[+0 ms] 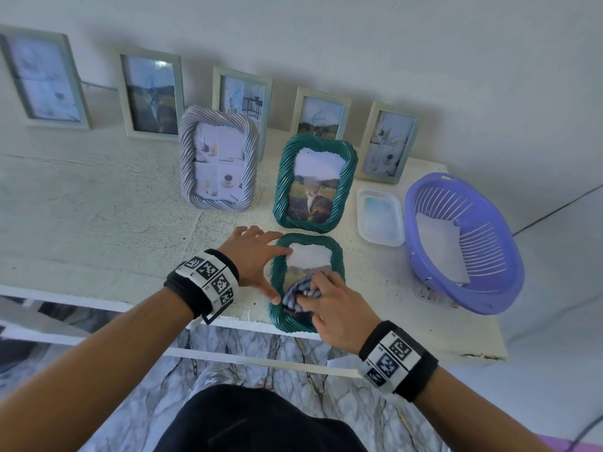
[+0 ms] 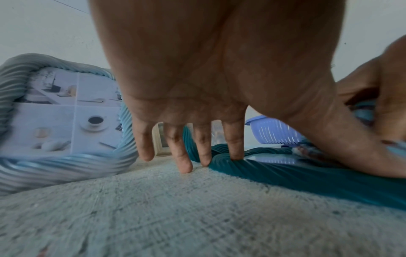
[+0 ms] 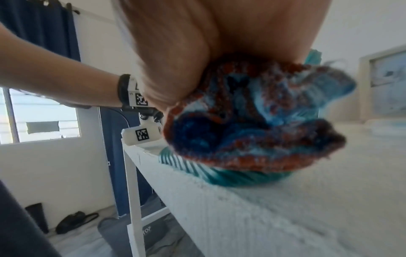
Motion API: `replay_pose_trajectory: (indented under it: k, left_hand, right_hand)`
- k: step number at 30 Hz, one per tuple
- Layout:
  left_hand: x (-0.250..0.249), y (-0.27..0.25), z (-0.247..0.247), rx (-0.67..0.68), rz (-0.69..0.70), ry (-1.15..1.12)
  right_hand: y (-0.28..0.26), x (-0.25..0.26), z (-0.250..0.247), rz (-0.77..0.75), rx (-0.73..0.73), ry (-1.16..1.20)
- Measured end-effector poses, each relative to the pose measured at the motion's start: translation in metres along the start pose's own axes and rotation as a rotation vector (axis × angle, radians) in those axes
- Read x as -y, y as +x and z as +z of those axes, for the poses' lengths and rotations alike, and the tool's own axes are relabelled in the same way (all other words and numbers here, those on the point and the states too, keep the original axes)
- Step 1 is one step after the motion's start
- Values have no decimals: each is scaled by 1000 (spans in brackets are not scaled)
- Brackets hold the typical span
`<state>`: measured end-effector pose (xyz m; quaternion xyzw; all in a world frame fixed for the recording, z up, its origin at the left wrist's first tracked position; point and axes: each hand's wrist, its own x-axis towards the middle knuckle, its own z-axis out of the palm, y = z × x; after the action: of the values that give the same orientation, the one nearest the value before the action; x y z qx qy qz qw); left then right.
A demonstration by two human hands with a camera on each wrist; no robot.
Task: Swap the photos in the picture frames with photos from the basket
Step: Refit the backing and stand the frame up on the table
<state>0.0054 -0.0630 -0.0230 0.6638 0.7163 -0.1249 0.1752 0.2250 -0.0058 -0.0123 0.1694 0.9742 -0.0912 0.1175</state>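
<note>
A teal twisted-rim picture frame (image 1: 306,239) lies flat at the table's front edge, with a landscape photo behind its glass. My left hand (image 1: 261,265) has straight, spread fingers. They rest on the frame's left rim (image 2: 285,175), and the thumb is near its lower left. My right hand (image 1: 326,305) grips a bunched checked cloth (image 1: 300,295) and presses it on the lower part of the glass. The same cloth (image 3: 252,121) sits on the teal rim (image 3: 230,177) in the right wrist view. The purple basket (image 1: 489,298) at the right holds white photo sheets (image 1: 440,252).
A second teal frame (image 1: 315,182) and a silver twisted frame (image 1: 218,161) stand upright behind the flat one. Several pale wooden frames (image 1: 150,96) lean on the wall. A clear plastic tray (image 1: 380,216) lies beside the basket. The table's front edge (image 1: 391,340) is just below my hands.
</note>
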Motion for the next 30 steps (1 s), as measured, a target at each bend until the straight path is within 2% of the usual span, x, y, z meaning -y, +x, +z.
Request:
replay_pose_trajectory:
  k: [3, 6, 10, 12, 14, 17, 19, 22, 24, 27, 30]
  left_hand:
    - [0, -1, 0, 2, -2, -1]
    - [0, 0, 0, -6, 0, -1]
    - [1, 0, 1, -7, -1, 3]
    - [1, 0, 1, -8, -1, 5]
    - [1, 0, 2, -10, 0, 11]
    - [1, 0, 3, -16, 3, 12]
    - [2, 0, 4, -16, 5, 13]
    - [2, 0, 4, -13, 10, 15]
    - [2, 0, 3, -14, 12, 17]
    - [4, -1, 3, -3, 14, 5]
    - [5, -1, 3, 5, 14, -2]
  right_hand:
    - [3, -8, -8, 49, 35, 35]
    - [19, -10, -13, 140, -38, 9]
    - [8, 4, -3, 9, -22, 17]
    - [1, 1, -6, 2, -7, 30]
    - [7, -8, -10, 98, 15, 21]
    - [23, -11, -12, 225, -35, 1]
    - [23, -3, -7, 192, -29, 20]
    - [6, 1, -4, 48, -10, 80]
    - [8, -8, -8, 68, 5, 73]
    - [24, -16, -12, 181, -22, 5]
    - [28, -7, -5, 164, -44, -45]
